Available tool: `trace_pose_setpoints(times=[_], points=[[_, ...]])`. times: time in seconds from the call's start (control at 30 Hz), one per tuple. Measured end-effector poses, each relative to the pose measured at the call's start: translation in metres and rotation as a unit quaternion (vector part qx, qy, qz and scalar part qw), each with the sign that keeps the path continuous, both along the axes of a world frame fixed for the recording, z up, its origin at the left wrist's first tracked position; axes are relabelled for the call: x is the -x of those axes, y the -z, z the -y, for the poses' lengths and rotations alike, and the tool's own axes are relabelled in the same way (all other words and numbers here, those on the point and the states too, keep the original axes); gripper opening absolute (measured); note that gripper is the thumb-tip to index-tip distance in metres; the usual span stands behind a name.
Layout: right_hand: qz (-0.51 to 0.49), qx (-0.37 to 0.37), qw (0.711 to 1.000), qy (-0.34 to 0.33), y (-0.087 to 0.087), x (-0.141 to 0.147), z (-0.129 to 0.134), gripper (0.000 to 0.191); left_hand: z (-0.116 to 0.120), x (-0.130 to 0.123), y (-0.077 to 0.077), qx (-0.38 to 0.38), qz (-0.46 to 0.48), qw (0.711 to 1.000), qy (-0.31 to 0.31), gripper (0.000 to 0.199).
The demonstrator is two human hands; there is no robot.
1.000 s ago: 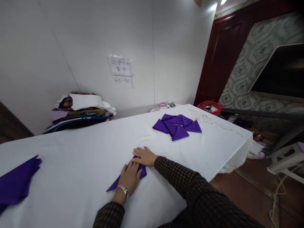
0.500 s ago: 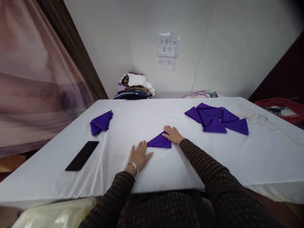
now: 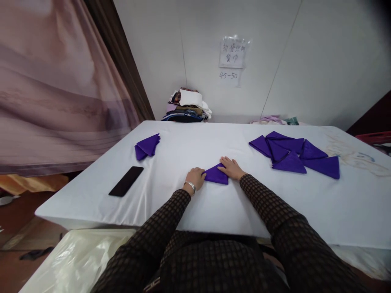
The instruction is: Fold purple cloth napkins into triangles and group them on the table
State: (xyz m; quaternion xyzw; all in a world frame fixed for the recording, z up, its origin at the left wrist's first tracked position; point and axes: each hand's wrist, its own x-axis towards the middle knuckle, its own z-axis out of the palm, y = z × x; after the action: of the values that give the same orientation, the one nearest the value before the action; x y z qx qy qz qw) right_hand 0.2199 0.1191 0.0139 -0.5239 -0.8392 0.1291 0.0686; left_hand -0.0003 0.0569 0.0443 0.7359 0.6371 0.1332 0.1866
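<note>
A purple napkin (image 3: 216,176), folded into a triangle, lies on the white-covered table in front of me. My left hand (image 3: 195,178), with a silver bracelet at the wrist, has its fingers curled and closed on the napkin's left point. Across its upper right part rests my right hand (image 3: 232,167), fingers stretched out and apart. Several folded purple napkins (image 3: 290,162) lie overlapping to the right. At the far left sits a smaller pile of purple napkins (image 3: 148,146).
A black phone-like slab (image 3: 126,181) lies on the white tablecloth (image 3: 171,203) at left. Stacked clothes (image 3: 187,106) stand by the wall behind the table, under a paper sign (image 3: 232,55). Plastic covers a pale surface (image 3: 88,252) at lower left. A red basket (image 3: 374,138) is at right.
My left hand has gone from lying flat beside the napkin to curling its fingers on its left point. My right hand stays on the napkin. The camera view has shifted left.
</note>
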Motion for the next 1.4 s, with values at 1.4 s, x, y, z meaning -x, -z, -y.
trace_pose_setpoints(times=[1.4], points=[[-0.54, 0.067, 0.818, 0.187, 0.011, -0.012, 0.046, 0.055, -0.011, -0.06, 0.001, 0.326, 0.506, 0.794, -0.091, 0.012]])
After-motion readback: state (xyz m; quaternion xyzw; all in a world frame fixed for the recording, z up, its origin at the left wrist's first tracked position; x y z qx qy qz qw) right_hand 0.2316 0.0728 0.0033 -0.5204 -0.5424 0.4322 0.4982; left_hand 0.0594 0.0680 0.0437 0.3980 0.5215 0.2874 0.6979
